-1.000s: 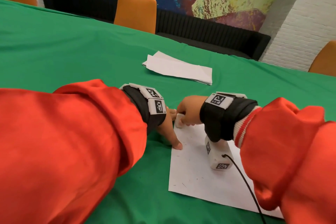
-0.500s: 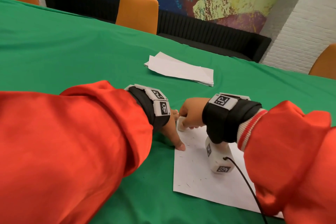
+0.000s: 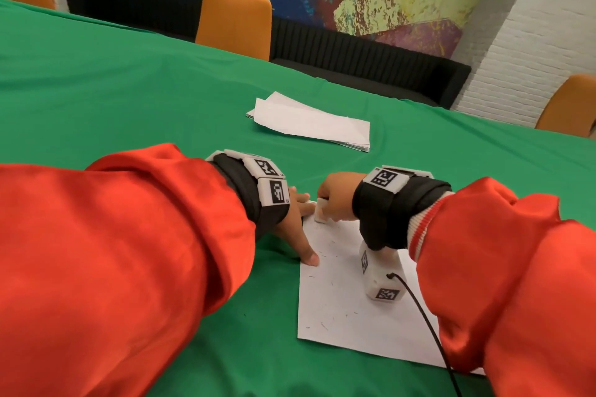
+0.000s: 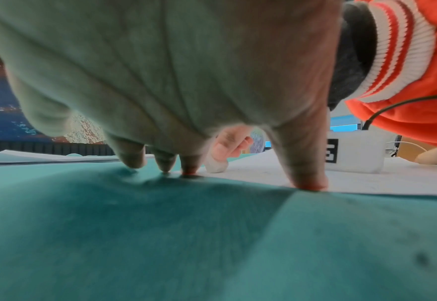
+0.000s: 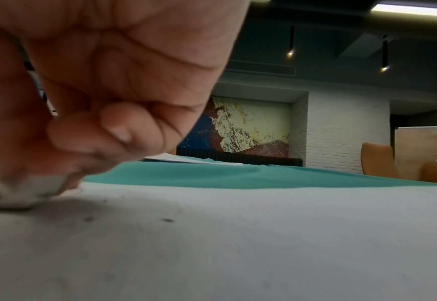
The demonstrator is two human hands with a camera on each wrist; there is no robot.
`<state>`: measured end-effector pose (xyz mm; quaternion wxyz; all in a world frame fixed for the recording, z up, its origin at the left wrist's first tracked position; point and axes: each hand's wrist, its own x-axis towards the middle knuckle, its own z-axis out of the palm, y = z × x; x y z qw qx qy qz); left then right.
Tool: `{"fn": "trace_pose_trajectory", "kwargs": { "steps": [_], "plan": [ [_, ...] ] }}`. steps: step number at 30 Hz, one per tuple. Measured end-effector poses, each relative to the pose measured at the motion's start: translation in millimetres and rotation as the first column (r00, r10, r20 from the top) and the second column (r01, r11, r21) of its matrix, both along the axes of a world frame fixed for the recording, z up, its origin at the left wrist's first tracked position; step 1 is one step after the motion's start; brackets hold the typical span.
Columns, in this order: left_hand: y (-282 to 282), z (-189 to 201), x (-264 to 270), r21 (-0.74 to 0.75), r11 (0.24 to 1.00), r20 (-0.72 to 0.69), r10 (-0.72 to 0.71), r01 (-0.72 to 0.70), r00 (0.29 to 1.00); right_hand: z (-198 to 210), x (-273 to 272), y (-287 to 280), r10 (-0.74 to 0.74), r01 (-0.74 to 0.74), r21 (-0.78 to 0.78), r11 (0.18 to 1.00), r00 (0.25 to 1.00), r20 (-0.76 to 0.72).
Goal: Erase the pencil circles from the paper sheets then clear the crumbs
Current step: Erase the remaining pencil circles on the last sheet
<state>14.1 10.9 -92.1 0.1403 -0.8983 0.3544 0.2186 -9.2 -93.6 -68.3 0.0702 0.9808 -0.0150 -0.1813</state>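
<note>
While left hand (image 3: 295,222) pins sheet (image 3: 348,306), right hand (image 3: 335,195) grips eraser (image 3: 321,210).
Left fingers straight, spread; eraser on sheet's far corner; crumbs (image 3: 325,325) scattered.

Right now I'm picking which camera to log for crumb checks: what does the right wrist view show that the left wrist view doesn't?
Only the right wrist view shows dark crumbs on the sheet close up. Only the left wrist view shows the left hand, fingertips pressing the sheet's edge onto the green cloth. Both show the eraser gripped by the right hand.
</note>
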Motion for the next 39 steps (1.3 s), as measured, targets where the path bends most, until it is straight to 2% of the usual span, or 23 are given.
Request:
{"fn": "trace_pose_trajectory", "kwargs": {
  "steps": [3,9,13,18,23,28,33,36,39],
  "plan": [
    [-0.9,0.0,-0.7,0.016,1.0,0.012,-0.004,0.003,1.0,0.6,-3.0,3.0,0.051,-0.054,-0.044,0.998,0.997,-0.059],
    [0.4,3.2,-4.9,-0.02,1.0,-0.027,0.018,-0.019,0.999,1.7,0.8,-2.0,-0.003,0.002,-0.024,1.0,1.0,-0.017],
    [1.5,3.2,-5.8,-0.046,0.999,-0.043,0.017,-0.019,0.999,1.8,-3.4,1.4,0.023,-0.024,-0.015,1.0,0.996,-0.083],
    [1.6,0.9,-4.8,-0.061,0.998,-0.049,0.031,-0.034,0.998,3.3,-0.3,-4.9,-0.038,0.038,0.005,0.999,0.999,-0.021],
    [1.1,1.5,-4.9,-0.075,0.997,-0.063,0.031,-0.035,0.998,3.4,-4.7,0.8,-0.006,0.008,0.02,1.0,0.995,-0.096],
    [1.7,-1.9,-4.7,-0.074,0.996,-0.066,0.046,-0.051,0.997,1.9,-0.3,-3.1,-0.061,0.061,0.008,0.998,0.998,0.007],
    [1.4,4.3,-7.6,-0.128,0.991,-0.061,0.031,-0.039,0.998,-2.4,-1.7,4.9,0.014,-0.014,-0.014,1.0,1.0,-0.021],
    [1.1,1.3,-6.4,-0.081,0.995,-0.07,0.051,-0.057,0.996,-1.4,2.5,-1.1,-0.027,0.026,0.017,1.0,1.0,0.017],
    [2.2,5.5,-8.8,-0.099,0.995,-0.083,0.022,-0.03,0.996,-2.8,3.0,0.3,-0.01,0.01,0.029,1.0,1.0,0.008]
  ]
}}
